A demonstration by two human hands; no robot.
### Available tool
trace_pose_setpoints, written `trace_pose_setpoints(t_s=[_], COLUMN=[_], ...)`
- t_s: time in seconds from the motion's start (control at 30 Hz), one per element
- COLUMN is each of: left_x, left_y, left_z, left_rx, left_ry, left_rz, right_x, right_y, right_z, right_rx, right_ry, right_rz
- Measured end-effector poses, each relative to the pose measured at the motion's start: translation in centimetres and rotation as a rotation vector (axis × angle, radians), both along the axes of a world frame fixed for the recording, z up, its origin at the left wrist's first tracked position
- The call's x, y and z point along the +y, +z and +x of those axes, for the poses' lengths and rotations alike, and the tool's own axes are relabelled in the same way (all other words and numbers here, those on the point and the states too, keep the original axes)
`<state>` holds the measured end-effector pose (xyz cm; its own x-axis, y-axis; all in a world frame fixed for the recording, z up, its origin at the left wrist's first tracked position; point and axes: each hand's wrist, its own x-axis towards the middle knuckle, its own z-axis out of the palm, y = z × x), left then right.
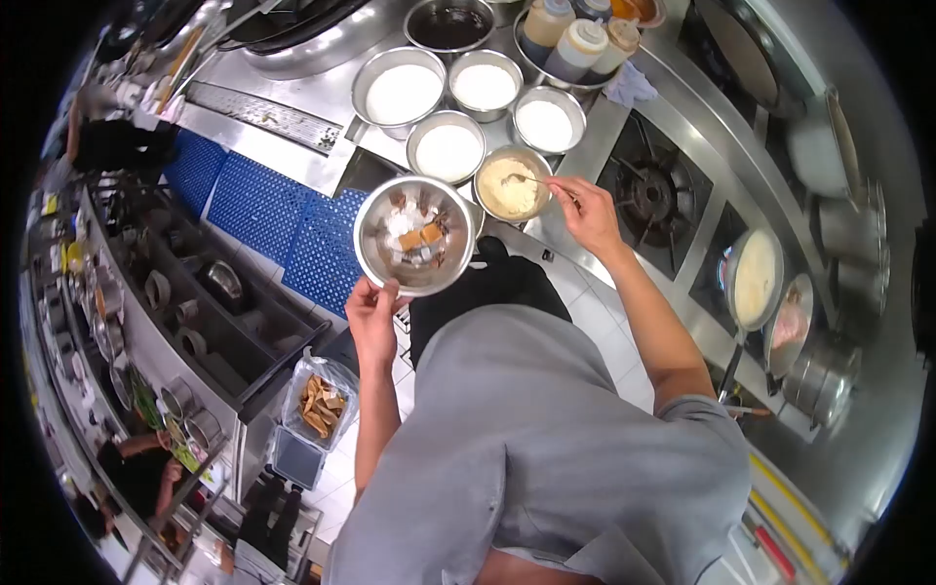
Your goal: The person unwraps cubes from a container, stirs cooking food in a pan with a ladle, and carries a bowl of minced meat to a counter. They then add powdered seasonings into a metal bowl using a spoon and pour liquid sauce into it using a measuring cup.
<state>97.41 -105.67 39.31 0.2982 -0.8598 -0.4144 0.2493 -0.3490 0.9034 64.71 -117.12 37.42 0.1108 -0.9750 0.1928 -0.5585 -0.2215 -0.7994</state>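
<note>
My left hand grips the near rim of a steel mixing bowl, thumb over the edge. Inside the bowl lie brown blocks, white powder and some dark bits I cannot name. My right hand pinches the handle of a spoon. The spoon's head rests in pale yellowish powder in a smaller steel bowl. Just beyond stand several steel bowls of white powder or granules, one of them close behind the mixing bowl.
Squeeze bottles stand in a tub at the back, beside a bowl of dark liquid. To the right are a gas burner and a pan of pale liquid. Blue mats lie left. Other people are at far left.
</note>
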Motion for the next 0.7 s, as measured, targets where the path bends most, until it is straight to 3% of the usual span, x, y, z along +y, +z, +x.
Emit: trace_pose_setpoints(t_s=[0.1,0.23,0.3,0.47,0.53,0.7], left_x=[-2.7,-4.2,-4.5,-4.9,-5.3,-7.0], left_y=[1.0,1.1,0.6,1.4,1.4,0.9], left_z=[2.9,6.0,7.3,7.9,7.5,5.0], left_rx=[0.033,0.007,0.041,0.056,0.087,0.118], left_ry=[-0.137,-0.285,-0.332,-0.348,-0.338,-0.346], left_rz=[-0.006,0.010,0.019,-0.006,-0.042,-0.103], right_x=[3.8,5.7,6.2,6.6,6.4,6.3], right_y=[-0.4,-1.0,-1.5,-1.7,-1.9,0.0], right_z=[1.5,4.8,6.2,7.3,6.8,5.3], right_rx=[0.134,-0.026,-0.197,-0.293,-0.447,-0.542], right_ry=[-0.089,-0.290,-0.455,-0.622,-0.693,-0.723], right_rz=[0.070,0.150,0.382,0.381,0.363,0.281])
